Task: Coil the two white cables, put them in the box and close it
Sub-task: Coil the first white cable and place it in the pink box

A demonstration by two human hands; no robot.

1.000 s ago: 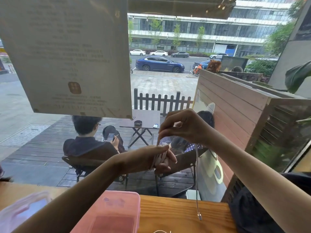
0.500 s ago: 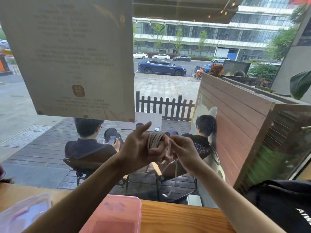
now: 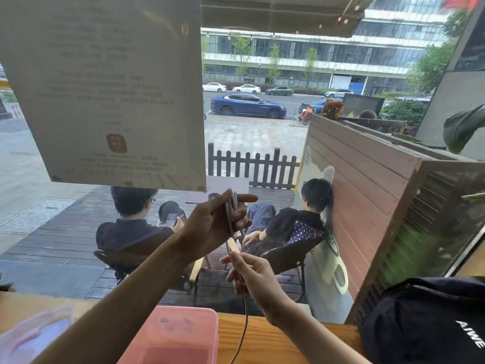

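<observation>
Cable [image 3: 243,334] end below frame edge

Bright daylight thru the window [image 3: 262,132] in front of me; my arms are backlit, dark. Sign [image 3: 105,88] text washed out, unreadable. Wide-angle bend at edges. Box [image 3: 173,337] & lower corners soft, blurry.

Single head-worn view (wide-angle), looking forward and slightly down from close behind the raised hands, over the wooden counter [image 3: 275,337], through a window [image 3: 262,143] to the street.
</observation>
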